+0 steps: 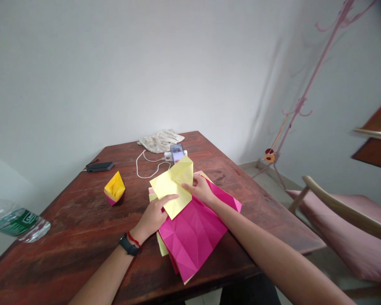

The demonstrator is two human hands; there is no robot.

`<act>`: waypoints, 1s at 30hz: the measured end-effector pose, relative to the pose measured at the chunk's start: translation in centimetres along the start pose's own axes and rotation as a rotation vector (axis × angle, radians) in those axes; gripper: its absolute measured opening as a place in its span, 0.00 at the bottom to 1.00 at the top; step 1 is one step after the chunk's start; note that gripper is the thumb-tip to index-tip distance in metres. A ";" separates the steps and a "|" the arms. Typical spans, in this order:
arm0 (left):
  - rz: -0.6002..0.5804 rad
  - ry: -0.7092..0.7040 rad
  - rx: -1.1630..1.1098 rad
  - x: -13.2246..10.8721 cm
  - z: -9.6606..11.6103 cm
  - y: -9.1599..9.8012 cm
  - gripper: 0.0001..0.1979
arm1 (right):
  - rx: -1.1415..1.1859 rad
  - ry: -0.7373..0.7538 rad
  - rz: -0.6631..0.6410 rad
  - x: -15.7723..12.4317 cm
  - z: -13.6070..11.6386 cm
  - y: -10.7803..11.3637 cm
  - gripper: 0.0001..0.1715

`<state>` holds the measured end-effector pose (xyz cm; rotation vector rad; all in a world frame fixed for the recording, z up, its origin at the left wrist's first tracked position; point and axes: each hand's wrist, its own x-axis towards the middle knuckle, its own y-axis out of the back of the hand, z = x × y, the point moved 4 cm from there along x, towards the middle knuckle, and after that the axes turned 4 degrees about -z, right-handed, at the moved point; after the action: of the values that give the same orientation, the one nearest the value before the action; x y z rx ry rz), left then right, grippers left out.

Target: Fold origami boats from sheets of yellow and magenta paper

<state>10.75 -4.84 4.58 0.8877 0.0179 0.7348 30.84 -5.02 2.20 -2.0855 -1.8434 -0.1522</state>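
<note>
On my far left, the bottle [22, 222] is near the edge of the tabletop [82, 237]; a knock could topple it. The small folded paper [114, 187] looks light enough for a stray sweep to shift. My left hand [155, 215] pinches the near edge of the yellow sheet [168, 186], thumb on top; pulling too hard could tear it. It is above the pink sheet [193, 237], which my forearm could drag askew. My right hand [203, 189] pinches the yellow flap; a loose grip could let the fold spring open.

The bottle's top is cut off, my left fingers are mostly under the paper, blurring masks something beyond it, and my right fingertips are partly hidden.
</note>
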 end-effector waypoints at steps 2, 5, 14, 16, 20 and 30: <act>-0.034 0.011 0.012 0.0 -0.1 -0.1 0.27 | -0.015 0.000 0.005 0.0 0.2 0.2 0.19; -0.080 0.022 0.016 0.0 -0.4 -0.2 0.24 | -0.035 -0.008 0.027 0.1 0.4 0.4 0.18; -0.013 0.043 -0.055 0.2 -0.9 -0.2 0.14 | 0.140 -0.073 -0.077 -0.5 0.1 -0.9 0.25; 0.044 0.061 -0.063 0.2 -0.8 0.0 0.14 | 0.149 -0.078 -0.115 -0.7 0.1 -1.3 0.24; 0.209 0.081 -0.104 0.1 -0.7 0.5 0.17 | 0.147 -0.072 -0.087 -0.9 0.2 -1.5 0.30; 0.456 0.088 -0.338 -0.1 -1.7 1.3 0.24 | 0.118 -0.074 -0.070 -1.0 -0.3 -1.3 0.34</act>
<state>9.42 -3.15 4.39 0.5360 -0.2314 1.1634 29.46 -5.91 2.45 -1.9729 -1.9208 0.0160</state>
